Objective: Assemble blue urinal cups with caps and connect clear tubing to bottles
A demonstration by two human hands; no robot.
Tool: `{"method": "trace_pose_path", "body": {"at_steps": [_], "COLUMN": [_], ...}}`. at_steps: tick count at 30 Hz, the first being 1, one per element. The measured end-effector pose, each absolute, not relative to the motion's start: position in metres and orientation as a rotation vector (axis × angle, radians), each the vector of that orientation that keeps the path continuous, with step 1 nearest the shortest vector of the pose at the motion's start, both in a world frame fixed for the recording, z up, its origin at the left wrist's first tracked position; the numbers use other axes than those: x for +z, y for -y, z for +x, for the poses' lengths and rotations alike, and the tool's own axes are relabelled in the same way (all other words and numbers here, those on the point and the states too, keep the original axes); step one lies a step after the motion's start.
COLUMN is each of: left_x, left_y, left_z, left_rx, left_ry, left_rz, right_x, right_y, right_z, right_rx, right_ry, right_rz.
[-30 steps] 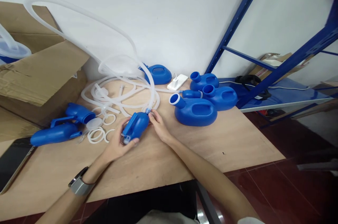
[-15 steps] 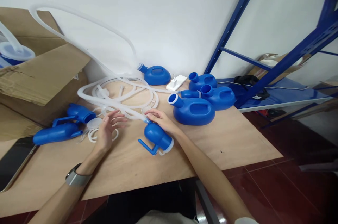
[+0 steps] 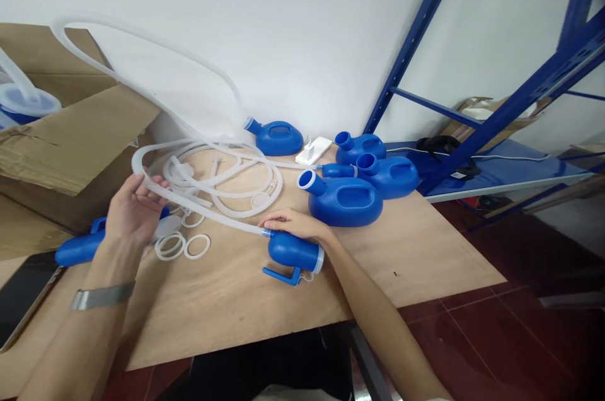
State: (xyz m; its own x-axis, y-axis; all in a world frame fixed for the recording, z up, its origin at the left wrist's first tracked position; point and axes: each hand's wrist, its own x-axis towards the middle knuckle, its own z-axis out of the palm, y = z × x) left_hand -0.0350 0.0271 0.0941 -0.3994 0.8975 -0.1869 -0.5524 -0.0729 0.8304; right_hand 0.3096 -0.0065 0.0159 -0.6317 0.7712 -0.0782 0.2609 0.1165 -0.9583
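Blue urinal bottle (image 3: 293, 251) lying near-middle on tabletop (image 3: 227, 313), hose (image 3: 222, 218) at left end. Left grip (image 3: 135, 209) loosely spread at hose; right grip (image 3: 299, 225) over bottle, can't tell if pinching. Likely light, stiff, slick; take by handle (image 3: 280, 275).

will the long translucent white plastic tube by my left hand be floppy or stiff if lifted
The tube is probably bendy but springy: it curves smoothly without visible kinks. Lifting it may drag the blue plastic handled bottle, since they look joined.
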Motion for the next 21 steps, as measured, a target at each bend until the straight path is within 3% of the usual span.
{"method": "trace_pose_path", "body": {"at_steps": [12, 21], "left_x": [0.115, 0.09], "left_y": [-0.06, -0.058], "left_z": [-0.06, -0.076], "left_rx": [1.589, 1.518], "left_ry": [-1.115, -1.175], "left_rz": [0.818, 0.831], "right_x": [0.023, 0.018], "right_y": [0.01, 0.008], "right_z": [0.311, 0.311], "right_rx": [1.587, 1.524], "right_ry": [2.047, 2.117], "right_rz": [-1.058, -1.075]}}
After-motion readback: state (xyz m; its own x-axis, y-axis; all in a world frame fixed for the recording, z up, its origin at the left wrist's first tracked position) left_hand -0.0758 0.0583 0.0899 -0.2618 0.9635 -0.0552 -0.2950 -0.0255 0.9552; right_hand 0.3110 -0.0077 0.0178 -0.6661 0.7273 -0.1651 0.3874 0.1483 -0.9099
